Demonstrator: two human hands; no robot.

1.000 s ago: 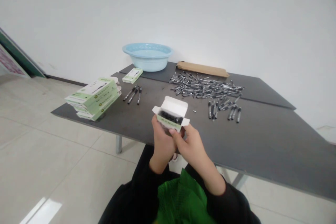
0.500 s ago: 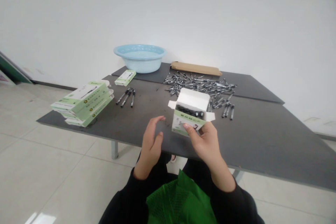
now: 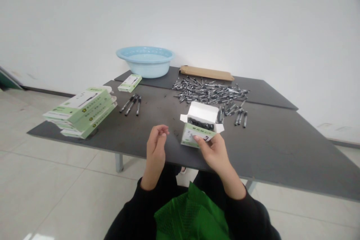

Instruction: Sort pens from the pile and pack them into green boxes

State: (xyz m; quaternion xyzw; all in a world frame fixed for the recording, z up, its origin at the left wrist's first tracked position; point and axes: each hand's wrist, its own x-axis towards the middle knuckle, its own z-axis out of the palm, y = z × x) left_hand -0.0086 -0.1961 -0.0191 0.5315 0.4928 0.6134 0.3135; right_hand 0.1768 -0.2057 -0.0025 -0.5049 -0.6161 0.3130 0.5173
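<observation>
My right hand point(image 3: 215, 152) grips a small green and white pen box point(image 3: 186, 135) at its lower right, thumb on the front face. Its white lid and side flaps stand open, and the dark ends of several pens point(image 3: 201, 123) show inside. The box is tilted slightly, just over the table's near part; I cannot tell whether it touches the tabletop. To its left, my left hand point(image 3: 156, 146) is in the air with fingers curled in and the thumb close to the fingertips. Nothing shows in it.
A large heap of pens point(image 3: 209, 92) lies behind the box, with 3 pens point(image 3: 241, 118) to its right and 3 more point(image 3: 132, 104) at left. Pen boxes point(image 3: 81, 108) are stacked at the left edge. Behind are another box point(image 3: 129, 83), a blue basin point(image 3: 149, 69) and a brown cardboard piece point(image 3: 206, 72).
The pen box has come down a little in my right hand and tipped back. My left hand's fingers have curled in toward the thumb. The whole view has shifted slightly.
</observation>
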